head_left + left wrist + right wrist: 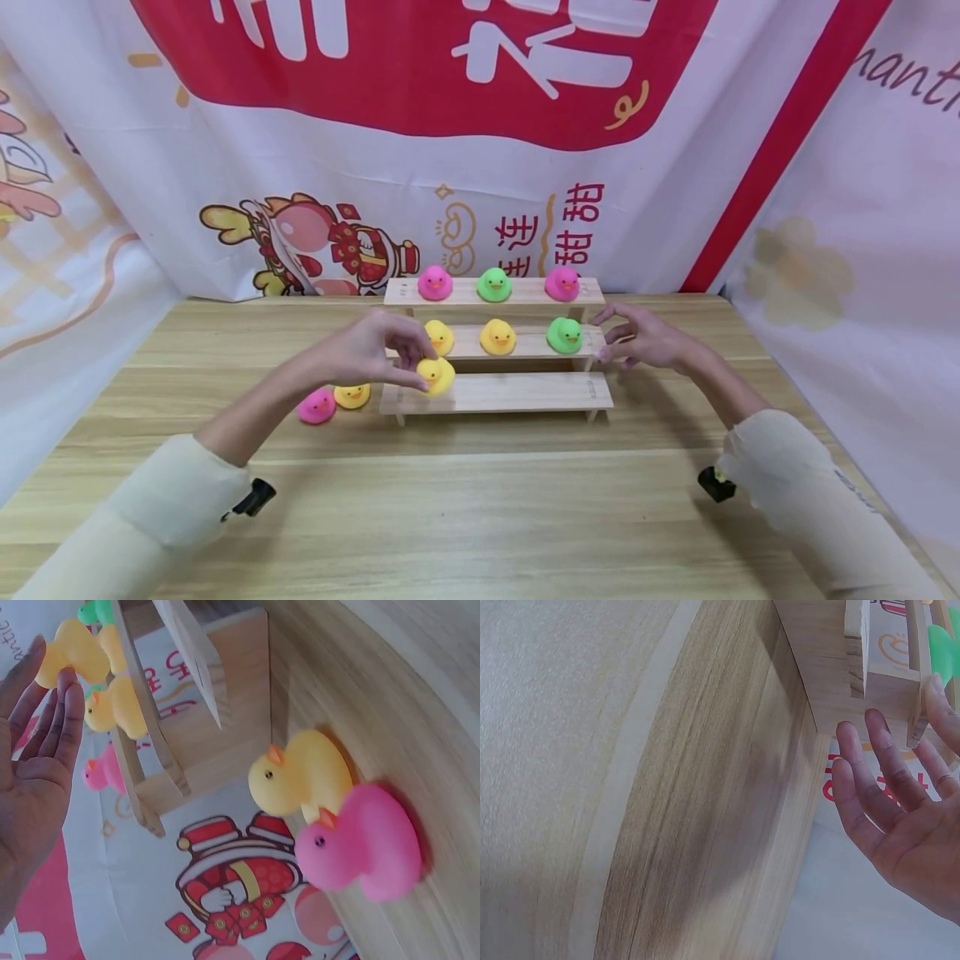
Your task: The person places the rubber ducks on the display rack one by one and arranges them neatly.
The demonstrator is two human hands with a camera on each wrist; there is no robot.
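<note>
In the head view my left hand [382, 348] pinches a yellow rubber duck [437, 377] between thumb and fingers, in front of the left end of a three-tier wooden stand [517, 393]. The left wrist view shows this held duck [73, 656] at the fingertips of the left hand [37, 780]. At the right end of the middle shelf is my right hand [643, 337], its thumb touching the wood. The right wrist view shows the right hand [911, 825] with its other fingers spread and loosely bent beside the stand [889, 686].
Pink [435, 284], green [494, 285] and pink ducks [562, 284] line the top shelf. Yellow [439, 337], yellow [498, 337] and green ducks [564, 335] stand on the middle shelf. A pink duck [317, 407] and a yellow duck [352, 395] sit on the table [450, 517].
</note>
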